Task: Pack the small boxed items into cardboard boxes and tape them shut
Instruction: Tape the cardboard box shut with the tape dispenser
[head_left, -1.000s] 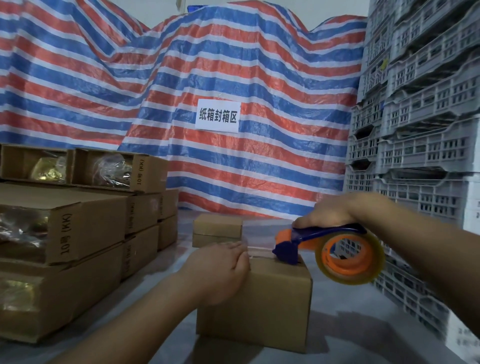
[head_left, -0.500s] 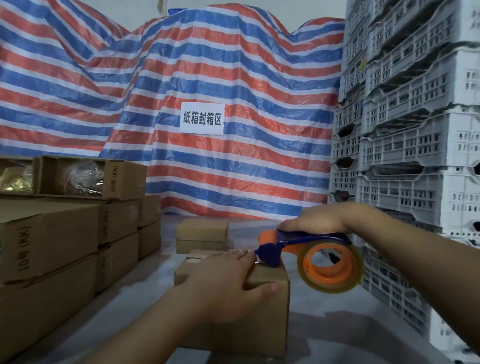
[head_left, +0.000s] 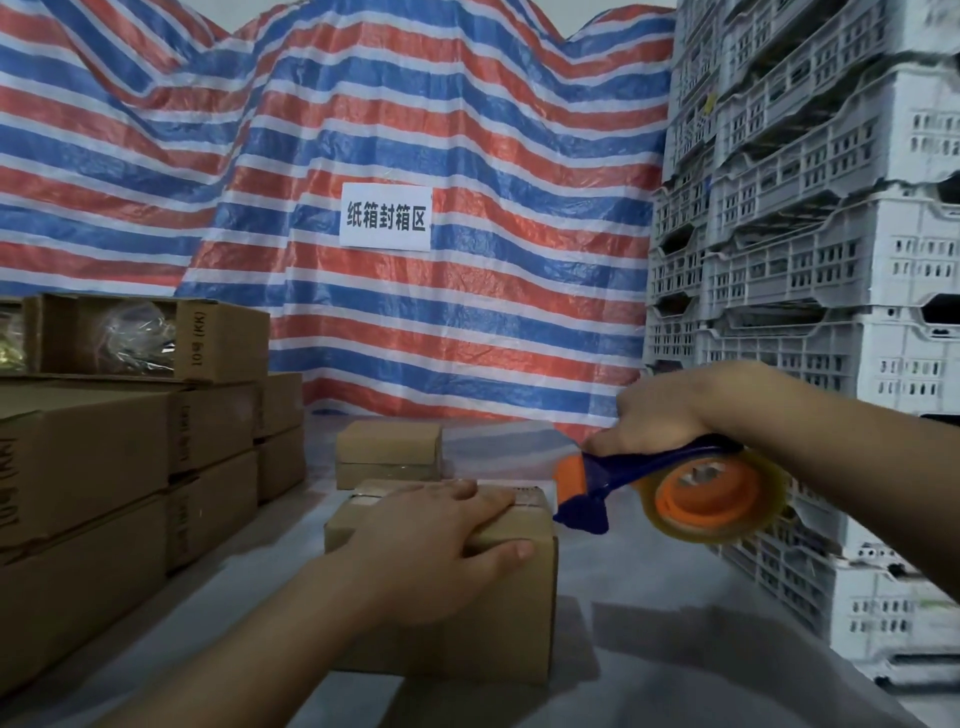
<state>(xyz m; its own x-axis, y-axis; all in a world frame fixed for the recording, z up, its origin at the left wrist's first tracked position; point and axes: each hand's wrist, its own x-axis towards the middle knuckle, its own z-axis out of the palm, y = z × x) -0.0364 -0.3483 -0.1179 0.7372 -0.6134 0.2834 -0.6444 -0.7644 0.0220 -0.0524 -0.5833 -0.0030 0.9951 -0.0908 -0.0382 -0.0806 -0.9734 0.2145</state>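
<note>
Because the left hand lies flat, fingers straight, on the closed cardboard box on the table, I think it steadies it while the right hand, fingers curled round the tape dispenser, holds the cutter just beside the box's right top edge.
</note>
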